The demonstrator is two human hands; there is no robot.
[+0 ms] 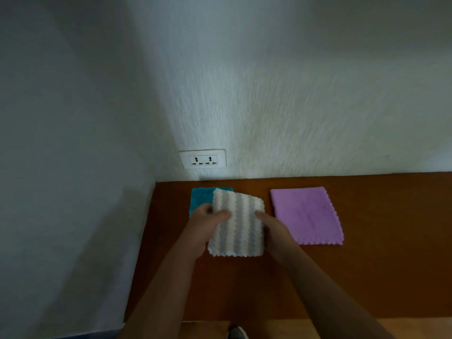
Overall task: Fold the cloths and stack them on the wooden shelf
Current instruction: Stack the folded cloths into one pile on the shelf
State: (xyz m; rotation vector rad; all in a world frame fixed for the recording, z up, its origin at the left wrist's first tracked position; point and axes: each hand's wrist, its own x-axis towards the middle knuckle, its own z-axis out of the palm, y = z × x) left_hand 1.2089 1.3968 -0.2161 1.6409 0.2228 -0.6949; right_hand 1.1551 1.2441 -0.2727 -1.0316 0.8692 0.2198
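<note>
A brown wooden shelf (367,265) is set into a room corner, w/ a rough white back wall (293,94) behind it & a smoother side wall (61,167) at its left. 1 double socket (202,158) is mounted low on the back wall, just above the shelf's rear edge, near the corner.

Cloths counted: 3.
- 1 teal cloth (199,199) is laid flat on the shelf directly below the socket; it is mostly hidden.
- 1 striped cloth (238,223), grey & white, is held further below the socket, overlapping the teal cloth. It looks folded to a rough rectangle. Whether its near edge touches the shelf can't be told.
- 1 purple cloth (305,214) is spread flat on the shelf, below & well right of the socket, apart from the other 2.

Hands counted: 2. The striped cloth's left edge is gripped by the left hand (203,223), thumb curled over the top face. Its right edge is held by the right hand (274,231), fingers tucked under & mostly hidden.

Far below the socket, past the shelf's front edge, a strip of light floor (415,329) & 1 shoe (237,333) toe are seen.
</note>
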